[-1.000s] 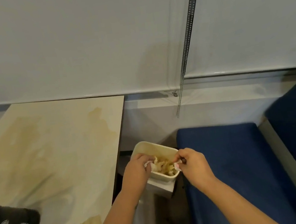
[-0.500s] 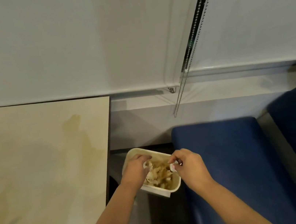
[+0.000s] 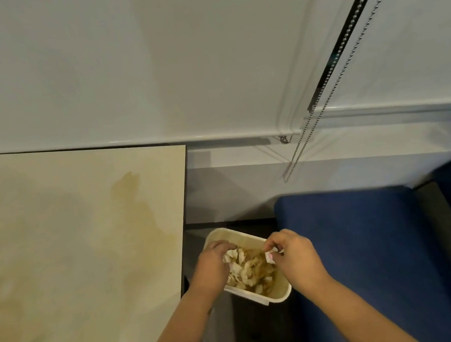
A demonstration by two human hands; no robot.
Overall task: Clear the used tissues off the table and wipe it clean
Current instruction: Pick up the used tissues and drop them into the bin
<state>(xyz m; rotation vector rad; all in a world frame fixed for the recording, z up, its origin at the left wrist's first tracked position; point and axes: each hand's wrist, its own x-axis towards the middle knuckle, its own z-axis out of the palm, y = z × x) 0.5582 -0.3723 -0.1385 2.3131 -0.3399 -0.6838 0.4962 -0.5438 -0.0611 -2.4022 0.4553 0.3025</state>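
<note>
A small cream bin (image 3: 278, 297) stands on the floor between the table and a blue seat, filled with several crumpled used tissues (image 3: 252, 269). My left hand (image 3: 212, 266) reaches over the bin's left rim with its fingers curled round a white tissue (image 3: 229, 256). My right hand (image 3: 293, 257) hovers over the bin's right side and pinches a small white scrap (image 3: 270, 256) between thumb and fingertips. The glossy beige table (image 3: 69, 252) lies to the left, with yellowish smears on its surface.
A blue cushioned seat (image 3: 362, 253) sits right of the bin. White roller blinds (image 3: 173, 61) cover the wall ahead, and a bead chain (image 3: 298, 154) hangs beside them. The table's dark edge (image 3: 184, 226) runs close to the bin.
The view has swung right, so the dark object at the table's lower left is out of frame. Both hands stay over the bin with the tissues, shifted only slightly.
</note>
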